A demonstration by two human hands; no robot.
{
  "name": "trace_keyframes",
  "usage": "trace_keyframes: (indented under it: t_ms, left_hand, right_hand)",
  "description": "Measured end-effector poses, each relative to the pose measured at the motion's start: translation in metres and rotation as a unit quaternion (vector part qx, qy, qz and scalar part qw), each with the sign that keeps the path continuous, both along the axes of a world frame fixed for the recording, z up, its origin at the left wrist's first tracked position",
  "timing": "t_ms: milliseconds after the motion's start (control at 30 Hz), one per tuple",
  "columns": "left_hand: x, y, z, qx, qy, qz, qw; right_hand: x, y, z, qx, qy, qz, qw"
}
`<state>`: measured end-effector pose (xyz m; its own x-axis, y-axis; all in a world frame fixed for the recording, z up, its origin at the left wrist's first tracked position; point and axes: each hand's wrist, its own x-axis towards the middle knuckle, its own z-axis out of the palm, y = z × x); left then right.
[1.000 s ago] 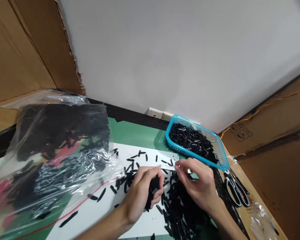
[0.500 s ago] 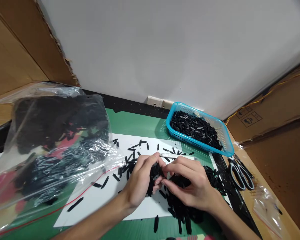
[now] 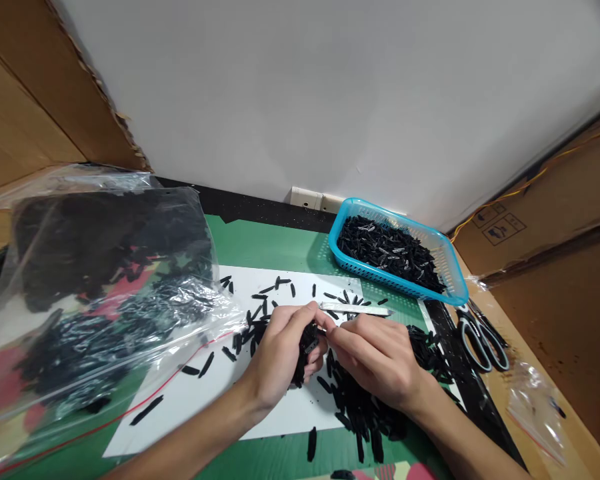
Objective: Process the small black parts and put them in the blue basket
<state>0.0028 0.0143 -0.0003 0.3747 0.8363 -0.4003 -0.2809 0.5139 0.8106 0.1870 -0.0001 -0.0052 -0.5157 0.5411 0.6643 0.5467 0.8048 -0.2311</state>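
My left hand (image 3: 280, 357) is closed around a bunch of short black strips (image 3: 307, 343), which stick out between its thumb and fingers. Against it, my right hand (image 3: 375, 360) is closed, its fingertips pinched at the edge of the bunch on a black strip that is mostly hidden. Below my right hand lies a heap of loose black strips (image 3: 363, 413) on white paper (image 3: 180, 407). Just beyond both hands is a slim white stick-like tool (image 3: 355, 309) with a pointed end.
A blue basket (image 3: 400, 285) full of black strips stands at the back right. Clear plastic bags (image 3: 130, 320) holding black pieces cover the left side. Scissors (image 3: 475, 343) and a small plastic bag (image 3: 537, 407) lie right. Cardboard (image 3: 555, 220) and a wall (image 3: 300, 100) enclose the green surface (image 3: 270, 243).
My right hand has rolled over and its fingers have closed in more tightly by the left hand. My left hand keeps the bunch. The view has shifted slightly.
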Motion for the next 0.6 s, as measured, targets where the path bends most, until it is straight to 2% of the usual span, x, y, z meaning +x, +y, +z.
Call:
trace_keyframes:
  t_ms: [67, 133, 233, 333, 433, 600]
  left_hand:
    - [0.0007, -0.0002, -0.0007, 0.006, -0.002, -0.001, 1.000]
    - [0.0009, -0.0001, -0.0001, 0.014, -0.014, -0.011, 1.000]
    - [-0.0006, 0.0006, 0.0027, 0.024, -0.035, -0.036, 0.998]
    - [-0.0036, 0.0011, 0.0058, 0.037, -0.046, -0.048, 0.997]
    - [-0.0064, 0.0008, 0.0064, 0.064, -0.045, -0.050, 0.996]
    - [-0.0076, -0.0011, 0.0022, 0.078, -0.025, -0.062, 0.995]
  right_hand:
    - [-0.0009, 0.0003, 0.0025, -0.036, 0.069, -0.015, 0.997]
    - [-0.0016, 0.0010, 0.0051, -0.121, 0.152, -0.046, 0.980]
    - [-0.0022, 0.0034, 0.0055, -0.266, 0.266, -0.070, 0.924]
    - [-0.0031, 0.0052, 0.0020, -0.369, 0.352, -0.049, 0.859]
    - [-0.0043, 0.0051, -0.0005, -0.402, 0.375, -0.036, 0.835]
    - [-0.0042, 0.0056, -0.0011, -0.405, 0.372, -0.037, 0.835]
